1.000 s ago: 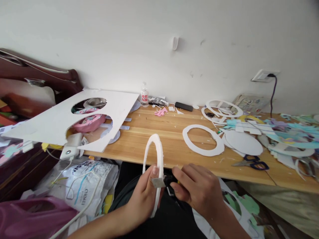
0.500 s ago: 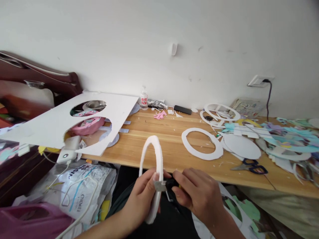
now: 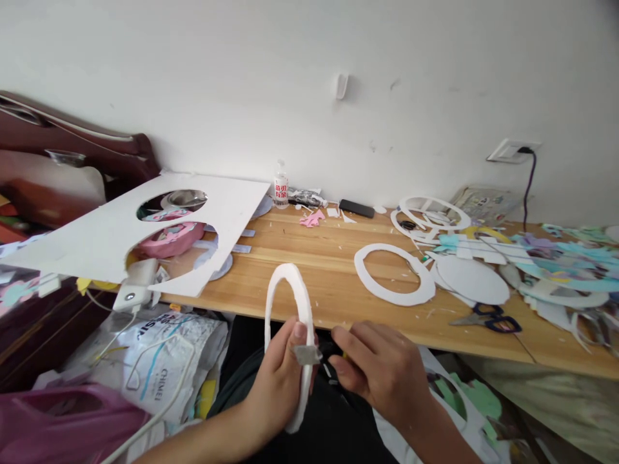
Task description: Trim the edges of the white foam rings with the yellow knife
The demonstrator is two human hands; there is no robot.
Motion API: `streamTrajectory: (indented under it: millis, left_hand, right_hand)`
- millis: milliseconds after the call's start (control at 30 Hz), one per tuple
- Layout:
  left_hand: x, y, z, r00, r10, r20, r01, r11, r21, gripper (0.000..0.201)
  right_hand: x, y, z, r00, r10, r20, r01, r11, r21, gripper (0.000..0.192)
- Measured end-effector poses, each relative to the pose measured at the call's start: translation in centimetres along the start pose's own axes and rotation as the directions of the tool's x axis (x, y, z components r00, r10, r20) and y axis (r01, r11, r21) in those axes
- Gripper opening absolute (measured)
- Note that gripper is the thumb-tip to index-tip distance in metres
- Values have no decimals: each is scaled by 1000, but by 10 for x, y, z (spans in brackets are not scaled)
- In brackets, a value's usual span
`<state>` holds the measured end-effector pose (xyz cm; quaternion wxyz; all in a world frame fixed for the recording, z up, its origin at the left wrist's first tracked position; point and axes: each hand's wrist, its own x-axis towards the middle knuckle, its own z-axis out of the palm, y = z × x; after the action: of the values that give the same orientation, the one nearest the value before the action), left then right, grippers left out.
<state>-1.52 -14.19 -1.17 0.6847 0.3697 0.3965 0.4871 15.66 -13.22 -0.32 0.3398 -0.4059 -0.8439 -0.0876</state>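
White ring (image 3: 304, 309) is held on edge by the left hand (image 3: 278, 380), fingers closed round its lower half, just in front of the tabletop's (image 3: 333, 283) near edge. Black cutter handle (image 3: 330, 351) is gripped in the right hand (image 3: 382, 367), fingers curled tight; ring lies to its left. Blade (image 3: 305, 354) is set crosswise to the ring's near-vertical long axis, just beside the left thumb (image 3: 296, 335). Contact can't be confirmed.

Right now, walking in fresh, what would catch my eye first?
Probably the white oval ring held on edge in the left hand, low in the middle, crossed by a black-handled flat metal blade in the right hand. Next, the large white board with two round cut-outs at left, and, at right on the wooden table, navy-handled metal scissors.
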Motion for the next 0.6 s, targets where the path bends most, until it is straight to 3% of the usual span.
streamTrajectory:
  millis: [100,267,433,600]
  left_hand:
    - [1,-3,-1,1000,-18,18,19,1000,-19,49]
    - [6,-1,-4,996,81,48,-81,997,-2,48]
    - [8,6,-4,997,81,17,-82,995,54,49]
    - [7,8,-1,999,50,15,-50,999,-5,50]
  right_hand:
    - [-2,3,-2,1000,20,10,-20,1000,-5,29]
    - [-2,-6,-2,999,-13,44,13,1000,3,35]
    - [2,-8,2,1000,-4,31,4,1000,-8,34]
    - [6,-5,3,999,-29,31,30,999,-37,35]
